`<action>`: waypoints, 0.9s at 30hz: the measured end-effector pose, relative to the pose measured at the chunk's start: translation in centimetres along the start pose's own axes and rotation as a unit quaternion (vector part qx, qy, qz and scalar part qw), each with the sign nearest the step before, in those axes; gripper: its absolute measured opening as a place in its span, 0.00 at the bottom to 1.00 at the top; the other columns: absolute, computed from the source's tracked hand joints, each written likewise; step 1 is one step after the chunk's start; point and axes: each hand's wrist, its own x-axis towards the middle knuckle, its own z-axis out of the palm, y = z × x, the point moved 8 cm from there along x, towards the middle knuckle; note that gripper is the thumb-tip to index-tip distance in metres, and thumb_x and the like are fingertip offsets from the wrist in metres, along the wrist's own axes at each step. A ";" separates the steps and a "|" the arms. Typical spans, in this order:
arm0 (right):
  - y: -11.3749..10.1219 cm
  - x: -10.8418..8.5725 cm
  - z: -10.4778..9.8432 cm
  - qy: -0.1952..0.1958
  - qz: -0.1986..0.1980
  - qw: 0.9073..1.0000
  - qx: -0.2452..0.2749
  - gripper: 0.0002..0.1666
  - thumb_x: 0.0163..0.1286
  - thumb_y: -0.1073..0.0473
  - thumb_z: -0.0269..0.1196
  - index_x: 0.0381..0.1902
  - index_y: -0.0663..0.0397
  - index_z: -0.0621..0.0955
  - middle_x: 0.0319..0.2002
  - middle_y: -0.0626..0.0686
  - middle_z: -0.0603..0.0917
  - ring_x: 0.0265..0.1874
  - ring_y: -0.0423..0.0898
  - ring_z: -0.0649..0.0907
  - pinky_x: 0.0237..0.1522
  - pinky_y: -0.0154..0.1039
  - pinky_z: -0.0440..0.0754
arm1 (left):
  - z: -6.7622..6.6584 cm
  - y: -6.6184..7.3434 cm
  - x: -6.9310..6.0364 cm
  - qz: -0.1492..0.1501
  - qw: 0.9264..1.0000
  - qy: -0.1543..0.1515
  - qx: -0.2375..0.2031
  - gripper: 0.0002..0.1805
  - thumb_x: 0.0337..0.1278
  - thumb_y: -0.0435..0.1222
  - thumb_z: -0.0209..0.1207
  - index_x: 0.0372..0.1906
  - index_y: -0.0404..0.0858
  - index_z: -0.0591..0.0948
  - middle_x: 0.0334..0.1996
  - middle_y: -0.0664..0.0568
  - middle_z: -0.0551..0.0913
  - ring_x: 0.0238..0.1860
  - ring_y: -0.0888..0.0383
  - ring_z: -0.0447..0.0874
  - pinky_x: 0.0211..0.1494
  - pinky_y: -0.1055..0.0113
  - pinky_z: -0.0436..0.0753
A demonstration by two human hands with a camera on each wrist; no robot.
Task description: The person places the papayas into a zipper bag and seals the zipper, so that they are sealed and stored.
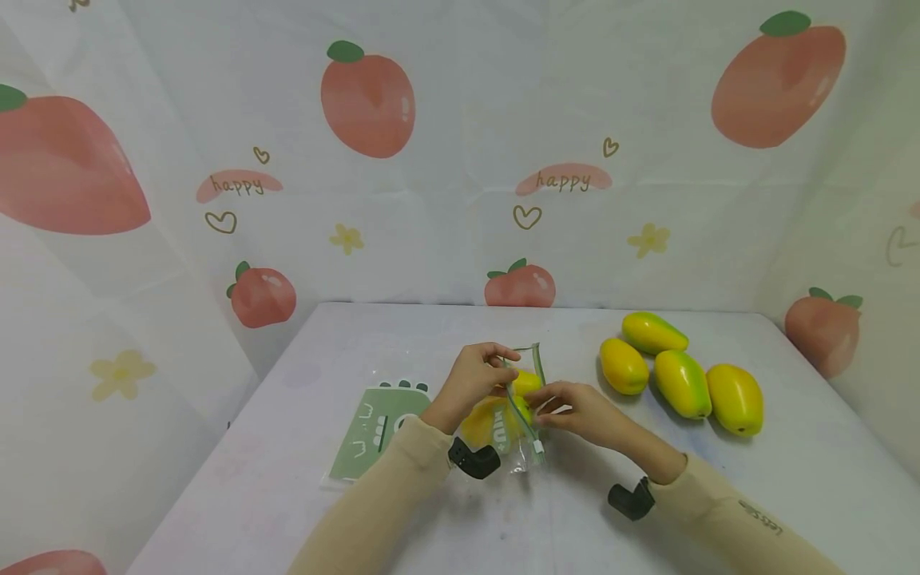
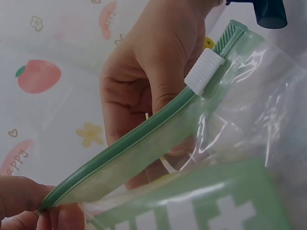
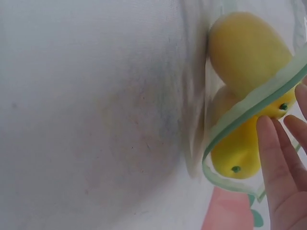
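Observation:
A clear zip bag (image 1: 501,431) with a green rim and white slider (image 2: 205,71) stands between the hands, its mouth spread. Inside lie yellow mangoes; the right wrist view shows one large mango (image 3: 247,52) and another mango (image 3: 235,153) below it. My left hand (image 1: 476,379) pinches the rim at one end, its fingertips (image 2: 21,194) showing in the left wrist view. At the mouth, my right hand (image 1: 578,409) holds its fingers (image 3: 273,158) extended, their tips touching or very near the mangoes. The bag partly hides the right fingers in the left wrist view.
Several mangoes lie loose on the table's right, among them a mango (image 1: 624,367) nearest the bag and a mango (image 1: 735,399) farthest right. A flat green printed bag (image 1: 366,431) rests left of the hands. A fruit-print cloth (image 1: 446,224) hangs behind the table.

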 end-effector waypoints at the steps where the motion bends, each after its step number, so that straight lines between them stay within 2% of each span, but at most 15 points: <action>1: 0.0 0.0 0.0 -0.001 -0.002 1.000 0.002 0.21 0.64 0.56 0.66 0.53 0.58 0.81 0.51 0.56 0.84 0.45 0.50 0.85 0.46 0.38 0.85 | 0.0 0.0 0.0 0.000 1.000 0.000 0.000 0.09 0.56 0.28 0.63 0.42 0.35 0.84 0.24 0.51 0.72 0.24 0.58 0.78 0.35 0.66 0.87; 7: -0.4 -0.3 -0.5 0.006 -0.017 1.000 0.010 0.21 0.64 0.57 0.66 0.52 0.61 0.80 0.51 0.59 0.83 0.46 0.53 0.85 0.47 0.40 0.85 | 0.0 -0.1 0.0 -0.003 1.000 0.002 -0.001 0.09 0.56 0.28 0.62 0.42 0.35 0.84 0.24 0.51 0.72 0.23 0.58 0.78 0.34 0.66 0.87; 18: -0.2 -1.1 -3.0 0.040 -0.005 0.999 0.018 0.24 0.65 0.54 0.65 0.55 0.61 0.79 0.52 0.61 0.82 0.49 0.55 0.83 0.48 0.40 0.84 | 0.0 -0.3 0.1 -0.009 1.000 -0.001 -0.002 0.09 0.55 0.28 0.63 0.43 0.35 0.84 0.25 0.50 0.71 0.24 0.57 0.80 0.36 0.65 0.87; 27: -0.6 -2.0 -5.8 0.085 0.014 0.996 0.022 0.24 0.66 0.53 0.65 0.57 0.56 0.79 0.53 0.61 0.81 0.50 0.55 0.83 0.47 0.40 0.85 | -0.1 -0.4 0.1 -0.018 1.000 0.001 -0.002 0.09 0.55 0.29 0.63 0.43 0.36 0.84 0.26 0.50 0.72 0.25 0.57 0.80 0.35 0.66 0.87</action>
